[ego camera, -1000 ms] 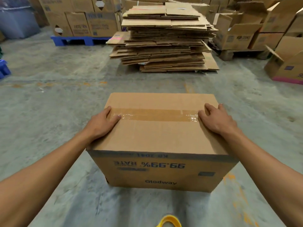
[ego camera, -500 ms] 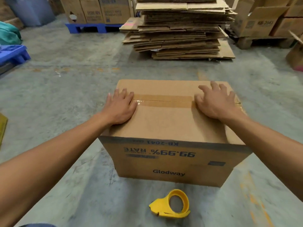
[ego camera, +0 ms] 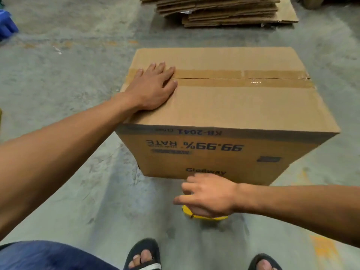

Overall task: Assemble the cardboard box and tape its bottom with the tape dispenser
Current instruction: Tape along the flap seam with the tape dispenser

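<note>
A brown cardboard box (ego camera: 243, 108) stands upside down on the concrete floor, its print inverted. A strip of brown tape (ego camera: 253, 78) runs along the seam of its upturned bottom. My left hand (ego camera: 153, 88) lies flat on the box's left end, fingers spread over the tape. My right hand (ego camera: 208, 195) is low in front of the box, fingers curled over the yellow tape dispenser (ego camera: 202, 215), which lies on the floor and is mostly hidden under the hand. Whether the fingers grip the dispenser is unclear.
A stack of flattened cardboard sheets (ego camera: 229, 10) lies on the floor behind the box. A blue object (ego camera: 6, 26) sits at the far left edge. My sandalled feet (ego camera: 144, 256) and a blue-clad knee (ego camera: 48, 256) are at the bottom.
My right hand left the top of the box and came down to the yellow dispenser on the floor. My left hand stayed on the box's left end. The view tilted downward.
</note>
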{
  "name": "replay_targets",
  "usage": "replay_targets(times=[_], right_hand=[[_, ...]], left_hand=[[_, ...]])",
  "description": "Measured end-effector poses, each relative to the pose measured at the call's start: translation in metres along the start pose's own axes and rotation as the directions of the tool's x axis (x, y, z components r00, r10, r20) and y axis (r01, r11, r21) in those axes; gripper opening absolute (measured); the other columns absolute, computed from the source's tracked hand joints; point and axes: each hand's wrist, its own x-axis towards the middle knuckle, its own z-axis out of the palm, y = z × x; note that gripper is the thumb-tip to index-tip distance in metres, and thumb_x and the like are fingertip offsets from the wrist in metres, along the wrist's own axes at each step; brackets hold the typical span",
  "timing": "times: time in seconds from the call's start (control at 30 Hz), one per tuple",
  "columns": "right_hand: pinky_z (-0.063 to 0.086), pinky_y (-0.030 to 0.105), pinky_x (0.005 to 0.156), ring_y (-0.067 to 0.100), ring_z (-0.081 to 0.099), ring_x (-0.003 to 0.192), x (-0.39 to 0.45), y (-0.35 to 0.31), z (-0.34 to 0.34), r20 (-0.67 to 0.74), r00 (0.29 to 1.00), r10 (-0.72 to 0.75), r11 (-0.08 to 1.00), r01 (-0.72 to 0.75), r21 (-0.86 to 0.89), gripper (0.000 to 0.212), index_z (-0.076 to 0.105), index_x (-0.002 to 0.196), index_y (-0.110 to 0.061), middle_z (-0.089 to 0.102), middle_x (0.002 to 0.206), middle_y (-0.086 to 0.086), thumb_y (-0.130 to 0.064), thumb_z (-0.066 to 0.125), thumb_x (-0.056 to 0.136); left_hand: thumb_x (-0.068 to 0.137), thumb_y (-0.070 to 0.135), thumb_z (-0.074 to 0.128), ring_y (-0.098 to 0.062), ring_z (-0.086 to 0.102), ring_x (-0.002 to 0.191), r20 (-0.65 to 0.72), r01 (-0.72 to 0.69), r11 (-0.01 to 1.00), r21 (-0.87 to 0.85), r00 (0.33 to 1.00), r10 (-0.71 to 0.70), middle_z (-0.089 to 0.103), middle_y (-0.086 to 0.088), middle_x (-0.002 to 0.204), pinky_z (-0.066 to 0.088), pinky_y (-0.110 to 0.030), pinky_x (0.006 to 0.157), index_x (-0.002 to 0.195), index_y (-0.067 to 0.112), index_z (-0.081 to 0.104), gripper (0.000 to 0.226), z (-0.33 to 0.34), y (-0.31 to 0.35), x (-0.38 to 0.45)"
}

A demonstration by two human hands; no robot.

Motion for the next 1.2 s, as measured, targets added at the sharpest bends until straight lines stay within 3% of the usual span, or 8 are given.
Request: replay_targets(times=[0.13, 0.4, 0.6, 0.8, 0.93, 1.03, 1.1, 1.2], right_hand=[[0.048, 0.045, 0.086, 0.044, 0.059, 0.104, -0.022, 0.002, 0.042, 0.381, 0.911, 0.157, 0.979, -0.194, 0.059, 0.053, 0.035, 0.148, -0.031, 0.058, 0.120, 0.020, -0.050, 0.039, 0.098], [0.036, 0.038, 0.069, 0.041, 0.058, 0.100, -0.030, 0.019, 0.057, 0.547, 0.832, 0.094, 0.961, -0.220, 0.168, 0.080, -0.004, 0.154, -0.045, 0.058, 0.124, 0.025, -0.033, 0.053, 0.098], [0.045, 0.046, 0.093, 0.044, 0.054, 0.115, -0.018, 0.019, 0.058, 0.574, 0.803, 0.159, 0.909, -0.346, 0.231, 0.092, -0.013, 0.153, -0.043, 0.054, 0.129, 0.027, -0.026, 0.056, 0.094], [0.040, 0.025, 0.084, 0.031, 0.054, 0.120, 0.018, 0.029, 0.024, 0.621, 0.743, 0.249, 0.726, -0.567, 0.389, 0.086, 0.004, 0.157, -0.039, 0.045, 0.149, 0.013, -0.027, 0.059, 0.093], [0.060, 0.036, 0.052, 0.013, 0.068, 0.056, 0.035, 0.032, -0.041, 0.578, 0.803, 0.148, 0.497, -0.565, 0.658, 0.071, 0.030, 0.152, -0.040, 0.058, 0.111, 0.000, -0.018, 0.063, 0.094], [0.061, 0.037, 0.051, 0.023, 0.067, 0.053, 0.039, 0.033, -0.104, 0.468, 0.879, 0.090, 0.426, -0.459, 0.780, 0.063, 0.041, 0.147, -0.039, 0.066, 0.101, 0.016, -0.017, 0.066, 0.094], [0.058, 0.027, 0.050, 0.021, 0.067, 0.056, 0.033, 0.034, -0.148, 0.357, 0.928, 0.110, 0.386, -0.371, 0.845, 0.053, 0.051, 0.144, -0.028, 0.074, 0.092, 0.016, -0.011, 0.063, 0.095], [0.061, 0.030, 0.067, 0.013, 0.072, 0.079, 0.018, 0.051, -0.212, 0.157, 0.964, 0.216, 0.470, -0.244, 0.848, 0.043, 0.061, 0.134, -0.032, 0.074, 0.100, -0.010, -0.021, 0.064, 0.092]], left_hand=[[0.102, 0.049, 0.021, -0.030, 0.006, 0.152, -0.007, 0.020, 1.000, 0.010, 1.000, -0.020, 0.009, -0.009, 0.166, 0.005, -0.051, 0.121, 0.157, 0.025, 0.015, 0.060, 0.001, 0.004, 0.001], [0.102, 0.047, 0.022, -0.031, 0.007, 0.152, -0.016, 0.018, 1.000, -0.003, 1.000, -0.018, 0.010, -0.011, 0.165, 0.007, -0.053, 0.120, 0.157, 0.023, 0.016, 0.060, 0.002, 0.003, 0.001], [0.102, 0.047, 0.023, -0.032, 0.009, 0.152, -0.026, 0.014, 1.000, -0.016, 1.000, -0.014, 0.012, -0.011, 0.165, 0.008, -0.053, 0.120, 0.157, 0.023, 0.018, 0.060, 0.002, 0.004, 0.000], [0.102, 0.047, 0.025, -0.030, 0.009, 0.152, -0.029, 0.023, 0.998, -0.057, 0.999, -0.024, 0.013, -0.010, 0.165, 0.007, -0.051, 0.121, 0.157, 0.024, 0.019, 0.060, -0.002, 0.004, -0.001], [0.102, 0.046, 0.033, -0.029, 0.011, 0.152, -0.024, 0.029, 0.988, -0.154, 0.999, -0.033, 0.016, -0.010, 0.164, 0.008, -0.051, 0.121, 0.155, 0.025, 0.027, 0.057, -0.008, 0.006, -0.003], [0.101, 0.038, 0.043, -0.027, 0.023, 0.149, -0.044, 0.036, 0.951, -0.306, 0.998, -0.052, 0.030, -0.008, 0.160, 0.018, -0.041, 0.119, 0.149, 0.025, 0.042, 0.050, -0.020, 0.005, -0.004], [0.100, 0.030, 0.047, -0.023, 0.057, 0.119, -0.068, 0.045, 0.875, -0.482, 0.994, -0.089, 0.061, -0.005, 0.133, 0.040, -0.029, 0.100, 0.137, 0.024, 0.056, 0.039, -0.026, 0.002, -0.005], [0.097, 0.022, 0.051, -0.012, 0.059, 0.079, -0.134, 0.035, 0.757, -0.653, 0.978, -0.160, 0.065, 0.009, 0.083, 0.047, -0.026, 0.074, 0.122, 0.022, 0.068, 0.029, -0.028, -0.002, -0.001]])
